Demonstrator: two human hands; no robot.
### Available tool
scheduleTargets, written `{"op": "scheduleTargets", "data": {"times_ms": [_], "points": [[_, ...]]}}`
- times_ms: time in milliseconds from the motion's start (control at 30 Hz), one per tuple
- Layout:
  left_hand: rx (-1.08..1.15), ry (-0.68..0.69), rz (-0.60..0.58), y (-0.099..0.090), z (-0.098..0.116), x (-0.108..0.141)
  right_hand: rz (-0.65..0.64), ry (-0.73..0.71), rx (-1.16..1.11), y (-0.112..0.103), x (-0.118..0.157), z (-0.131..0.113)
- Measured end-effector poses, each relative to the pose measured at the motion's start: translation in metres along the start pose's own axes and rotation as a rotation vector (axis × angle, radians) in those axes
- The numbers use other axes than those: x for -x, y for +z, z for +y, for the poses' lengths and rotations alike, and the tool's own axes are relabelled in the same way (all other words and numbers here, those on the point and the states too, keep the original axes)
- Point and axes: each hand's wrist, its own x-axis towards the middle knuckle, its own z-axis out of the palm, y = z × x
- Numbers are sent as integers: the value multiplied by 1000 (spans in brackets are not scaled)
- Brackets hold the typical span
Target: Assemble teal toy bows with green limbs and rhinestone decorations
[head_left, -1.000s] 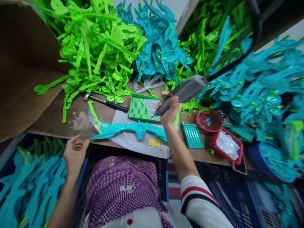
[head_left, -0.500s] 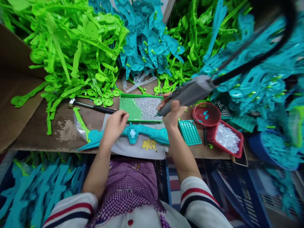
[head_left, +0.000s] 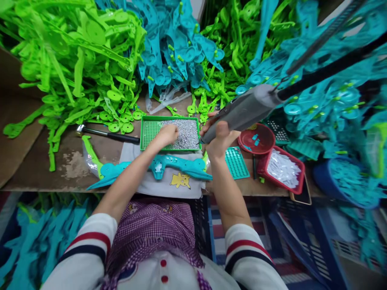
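Observation:
My left hand (head_left: 169, 135) is over the green tray (head_left: 148, 133), its fingers bent together at the heap of small silvery screws (head_left: 188, 135). Whatever may be between the fingertips is too small to make out. My right hand (head_left: 218, 145) grips a grey electric screwdriver (head_left: 244, 108), tilted with its tip low by the tray's right end. A long teal plastic part (head_left: 189, 166), with a raised middle piece, lies across a grey cloth (head_left: 160, 189) below the tray. My left forearm passes over that part's left half.
Heaps of lime-green parts (head_left: 99, 60) and teal parts (head_left: 172, 44) line the back. A hammer (head_left: 105, 133) lies at left. On the right are a perforated teal tray (head_left: 237, 163), a red bowl (head_left: 263, 141), a red basket of white pieces (head_left: 284, 169) and a blue tub (head_left: 320, 177).
My left hand has moved from the tray's near left edge to the screws inside it. My right hand still holds the screwdriver. The whole view has shifted slightly.

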Motion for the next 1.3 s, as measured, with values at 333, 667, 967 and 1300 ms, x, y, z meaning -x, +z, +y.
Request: {"op": "scheduleTargets", "data": {"times_ms": [333,667,967,1300], "points": [[225,9,-33,8,4,-15,-37,36,47,4,7,1],[223,195,-129,2,-19,-11,-34,47,69,9,12,3],[488,70,-265,-22,-52,-14,-25,71,19,6,15,-1],[-15,385,-28,-12,-27,-20,-45,74,22,9,18,-1]]}}
